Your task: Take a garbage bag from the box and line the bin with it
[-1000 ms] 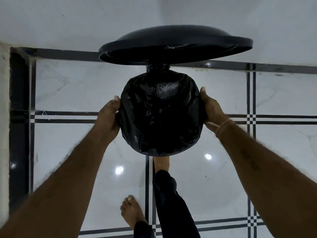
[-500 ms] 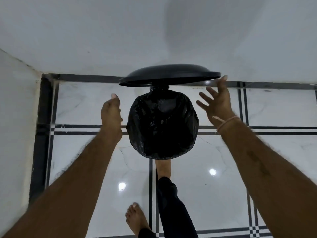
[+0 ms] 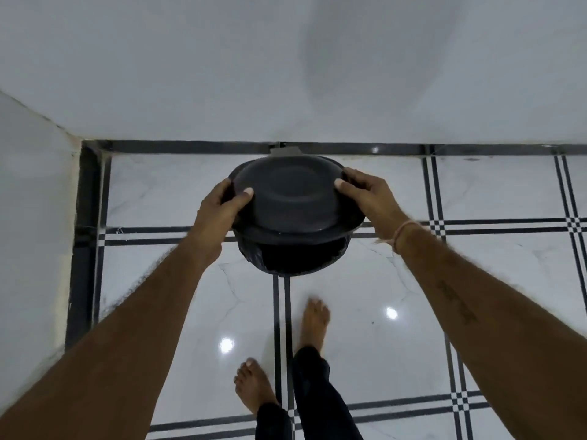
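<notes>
Nearest the camera, two bare feet on glossy white floor tiles [image 3: 365,281] crossed by dark double lines: left foot [image 3: 252,387] lower in view, right foot [image 3: 313,322] further forward, dark trouser legs above both. Two bare forearms reaching forward and down from the lower corners, a thin thread band [image 3: 401,231] round the right wrist.

Further out, between the two hands, a round black bin [image 3: 295,260] standing on the tiles near the wall. Along its near edge, below the lid, a strip of black garbage bag [image 3: 244,254] folded over the rim, with the dark bag-lined opening showing in the gap.

On top of the bin, a dark domed lid [image 3: 293,193], tilted, its near edge raised off the rim. Left hand [image 3: 219,206] clasped on the lid's left edge, thumb lying across the top, fingers curled under and hidden. Right hand [image 3: 365,193] clasped on the right edge, thumb on top, fingers wrapped over the rim. Lid thus held squarely between both grips, bin and bag directly below and not touched by either hand.

Behind the lid, a small grey hinge piece [image 3: 284,150], then a dark skirting strip and a plain white wall [image 3: 286,58], with a second wall meeting it at the left corner.
</notes>
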A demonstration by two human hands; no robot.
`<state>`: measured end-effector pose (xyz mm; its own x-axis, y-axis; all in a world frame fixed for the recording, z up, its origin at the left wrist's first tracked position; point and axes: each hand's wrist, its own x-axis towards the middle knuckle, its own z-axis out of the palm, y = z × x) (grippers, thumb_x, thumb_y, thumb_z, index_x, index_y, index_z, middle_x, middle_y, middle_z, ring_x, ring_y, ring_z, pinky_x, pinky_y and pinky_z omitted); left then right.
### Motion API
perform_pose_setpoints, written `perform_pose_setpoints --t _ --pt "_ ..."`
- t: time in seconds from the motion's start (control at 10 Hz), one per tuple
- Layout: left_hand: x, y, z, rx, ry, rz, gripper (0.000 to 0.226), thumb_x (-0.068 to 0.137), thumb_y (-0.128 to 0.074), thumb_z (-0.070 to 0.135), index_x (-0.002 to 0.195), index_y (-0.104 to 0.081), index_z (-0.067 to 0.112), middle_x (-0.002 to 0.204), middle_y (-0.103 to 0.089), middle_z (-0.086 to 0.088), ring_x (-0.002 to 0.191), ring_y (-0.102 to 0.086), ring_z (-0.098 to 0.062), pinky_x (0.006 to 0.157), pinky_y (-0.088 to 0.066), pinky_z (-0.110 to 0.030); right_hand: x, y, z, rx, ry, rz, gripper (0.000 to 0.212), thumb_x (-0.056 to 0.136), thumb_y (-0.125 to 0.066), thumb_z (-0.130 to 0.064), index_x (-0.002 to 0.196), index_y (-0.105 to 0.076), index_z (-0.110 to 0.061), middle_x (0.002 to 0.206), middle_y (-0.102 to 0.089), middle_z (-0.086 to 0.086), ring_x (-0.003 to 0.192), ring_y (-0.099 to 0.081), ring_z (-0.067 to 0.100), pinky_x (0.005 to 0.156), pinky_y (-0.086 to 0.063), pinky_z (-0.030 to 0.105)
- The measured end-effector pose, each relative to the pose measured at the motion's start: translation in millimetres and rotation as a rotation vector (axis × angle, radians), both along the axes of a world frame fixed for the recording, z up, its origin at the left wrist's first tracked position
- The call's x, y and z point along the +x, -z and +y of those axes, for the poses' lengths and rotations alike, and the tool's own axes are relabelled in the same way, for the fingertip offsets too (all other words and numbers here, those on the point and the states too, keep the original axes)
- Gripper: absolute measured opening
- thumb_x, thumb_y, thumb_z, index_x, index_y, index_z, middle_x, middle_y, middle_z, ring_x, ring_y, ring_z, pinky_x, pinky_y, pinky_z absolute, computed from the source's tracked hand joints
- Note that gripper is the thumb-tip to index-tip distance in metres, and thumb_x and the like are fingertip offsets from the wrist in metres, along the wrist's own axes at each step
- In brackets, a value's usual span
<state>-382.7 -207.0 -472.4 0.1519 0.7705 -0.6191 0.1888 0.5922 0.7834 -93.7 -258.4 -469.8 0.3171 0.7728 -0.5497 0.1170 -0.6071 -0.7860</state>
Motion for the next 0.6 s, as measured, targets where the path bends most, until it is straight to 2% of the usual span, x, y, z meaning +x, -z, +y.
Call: perform_pose_setpoints --t 0.1,0.2,0.3,0.4,0.5,0.6 --pt "3 33 -27 0.036 -0.006 0.078 0.079 0.087 -0.080 0.037 0.156 -0.042 0.028 0.155 -0.051 0.009 0.139 -0.050 -0.012 0.114 -0.044 -0.032 -12 32 -23 -0.055 -0.052 -0.145 0.082 0.075 -0.081 -0.060 0.147 -0.058 -0.029 0.152 -0.057 -0.006 0.141 -0.053 0.017 0.123 -0.038 0.039" --pt "6 75 -55 0.113 0.033 0.204 0.094 0.085 -0.083 0.036 0.162 -0.030 0.031 0.168 -0.033 0.006 0.150 -0.037 -0.015 0.122 -0.035 -0.037 -28 62 -43 -0.042 -0.199 -0.289 0.089 0.086 -0.079 -0.048 0.161 -0.034 -0.031 0.172 -0.025 0.002 0.156 -0.030 0.021 0.128 -0.024 0.034" --pt "13 101 -71 0.199 0.052 0.283 0.097 0.087 -0.079 0.042 0.164 -0.020 0.034 0.173 -0.019 0.005 0.155 -0.030 -0.019 0.125 -0.032 -0.042 -29 84 -52 0.027 -0.257 -0.409 0.092 0.091 -0.073 -0.048 0.165 -0.020 -0.030 0.175 -0.011 0.003 0.160 -0.016 0.025 0.128 -0.021 0.039" --pt "14 98 -75 0.207 0.099 0.368 0.095 0.091 -0.075 0.045 0.165 -0.017 0.033 0.174 -0.014 0.003 0.156 -0.027 -0.021 0.125 -0.029 -0.042 -26 78 -51 -0.004 -0.282 -0.397 0.092 0.092 -0.073 -0.047 0.165 -0.021 -0.030 0.175 -0.011 0.002 0.160 -0.018 0.025 0.128 -0.022 0.039" --pt "12 64 -71 0.195 0.153 0.456 0.096 0.086 -0.075 0.052 0.163 -0.023 0.031 0.172 -0.024 -0.004 0.154 -0.033 -0.027 0.123 -0.032 -0.049 -24 45 -51 -0.046 -0.266 -0.381 0.084 0.093 -0.070 -0.048 0.163 -0.028 -0.028 0.173 -0.021 0.007 0.159 -0.021 0.025 0.128 -0.023 0.040" --pt "19 8 -73 0.299 0.161 0.450 0.088 0.088 -0.073 0.053 0.160 -0.030 0.028 0.168 -0.031 -0.003 0.151 -0.038 -0.026 0.122 -0.034 -0.045 -25 -2 -63 0.040 -0.168 -0.350 0.074 0.097 -0.064 -0.050 0.161 -0.035 -0.027 0.169 -0.031 0.005 0.160 -0.019 0.020 0.129 -0.022 0.040"
